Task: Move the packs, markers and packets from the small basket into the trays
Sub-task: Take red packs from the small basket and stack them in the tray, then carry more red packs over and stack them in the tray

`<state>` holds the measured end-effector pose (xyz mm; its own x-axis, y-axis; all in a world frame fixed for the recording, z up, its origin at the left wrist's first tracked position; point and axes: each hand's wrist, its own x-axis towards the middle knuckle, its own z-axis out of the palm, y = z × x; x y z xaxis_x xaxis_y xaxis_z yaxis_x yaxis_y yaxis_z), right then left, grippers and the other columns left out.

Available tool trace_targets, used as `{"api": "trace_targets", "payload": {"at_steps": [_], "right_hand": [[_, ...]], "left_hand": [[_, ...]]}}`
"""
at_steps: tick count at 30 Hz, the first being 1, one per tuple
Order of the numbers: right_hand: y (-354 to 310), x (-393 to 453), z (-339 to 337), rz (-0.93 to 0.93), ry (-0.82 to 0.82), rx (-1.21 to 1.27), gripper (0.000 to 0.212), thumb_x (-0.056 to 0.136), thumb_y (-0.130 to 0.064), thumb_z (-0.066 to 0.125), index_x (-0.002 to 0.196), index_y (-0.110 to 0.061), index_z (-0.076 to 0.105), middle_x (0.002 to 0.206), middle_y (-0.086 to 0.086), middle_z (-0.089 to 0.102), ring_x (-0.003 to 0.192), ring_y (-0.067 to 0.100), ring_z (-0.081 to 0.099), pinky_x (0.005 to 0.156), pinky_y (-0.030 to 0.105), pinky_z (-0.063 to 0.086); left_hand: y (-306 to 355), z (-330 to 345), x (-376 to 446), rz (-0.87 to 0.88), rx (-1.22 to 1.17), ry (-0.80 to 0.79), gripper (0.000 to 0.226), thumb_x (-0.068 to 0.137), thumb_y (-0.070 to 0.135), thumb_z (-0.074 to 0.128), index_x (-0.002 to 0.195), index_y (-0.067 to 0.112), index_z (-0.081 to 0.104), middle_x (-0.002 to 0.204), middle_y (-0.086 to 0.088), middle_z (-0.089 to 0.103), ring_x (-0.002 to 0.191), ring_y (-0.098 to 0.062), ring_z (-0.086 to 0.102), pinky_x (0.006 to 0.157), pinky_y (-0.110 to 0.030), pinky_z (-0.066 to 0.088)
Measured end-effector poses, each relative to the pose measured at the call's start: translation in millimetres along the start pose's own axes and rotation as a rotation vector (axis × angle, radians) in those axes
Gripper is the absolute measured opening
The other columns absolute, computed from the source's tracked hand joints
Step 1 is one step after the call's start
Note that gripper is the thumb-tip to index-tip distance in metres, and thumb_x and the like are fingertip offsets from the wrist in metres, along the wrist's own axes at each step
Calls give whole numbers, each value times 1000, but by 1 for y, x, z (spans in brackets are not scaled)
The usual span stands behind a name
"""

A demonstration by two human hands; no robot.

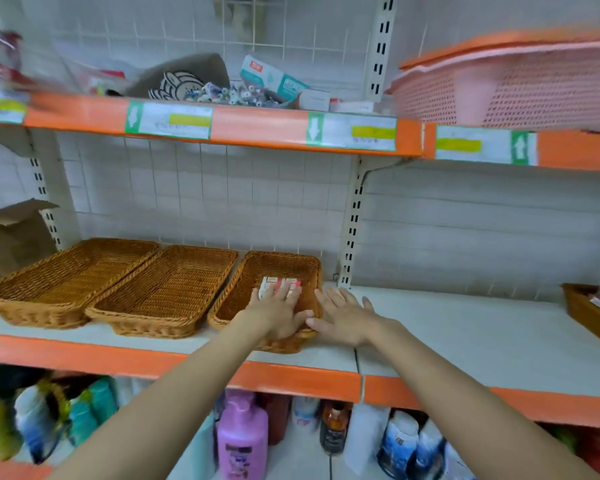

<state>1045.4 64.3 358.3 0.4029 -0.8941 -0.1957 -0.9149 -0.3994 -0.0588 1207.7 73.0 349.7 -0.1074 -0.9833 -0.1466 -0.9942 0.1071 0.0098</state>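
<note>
Three brown wicker trays stand side by side on the middle shelf: a left tray (49, 271), a middle tray (174, 289) and a right tray (309, 268). Red and white packs (272, 284) lie inside the right tray. My left hand (278, 313) reaches into that tray, its straight fingers resting on the packs. My right hand (343, 317) is spread flat against the tray's right rim, thumb touching my left hand. The left and middle trays hold nothing. The small basket is not in view.
A cardboard box (11, 237) stands left of the trays. Another brown tray with red packets (593, 313) sits at the far right. A pink plastic basket (506, 88) is on the upper shelf. Bottles, one purple (241, 441), fill the shelf below.
</note>
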Motion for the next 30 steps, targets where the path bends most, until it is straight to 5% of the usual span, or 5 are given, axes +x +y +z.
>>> {"api": "trace_targets", "payload": {"at_steps": [11, 30], "right_hand": [[93, -82, 31, 63, 43, 80, 71, 98, -61, 21, 153, -30, -10, 160, -4, -18, 148, 20, -16, 118, 53, -5], [319, -122, 28, 500, 60, -6, 72, 98, -61, 17, 152, -27, -15, 159, 0, -23, 146, 24, -21, 116, 56, -10]], "left_hand": [[119, 11, -18, 86, 63, 61, 68, 99, 58, 13, 151, 25, -15, 158, -2, -24, 146, -28, -17, 118, -51, -7], [337, 1, 126, 472, 66, 5, 69, 98, 60, 11, 150, 25, -17, 157, 1, -25, 147, -25, -17, 119, -47, -9]]}}
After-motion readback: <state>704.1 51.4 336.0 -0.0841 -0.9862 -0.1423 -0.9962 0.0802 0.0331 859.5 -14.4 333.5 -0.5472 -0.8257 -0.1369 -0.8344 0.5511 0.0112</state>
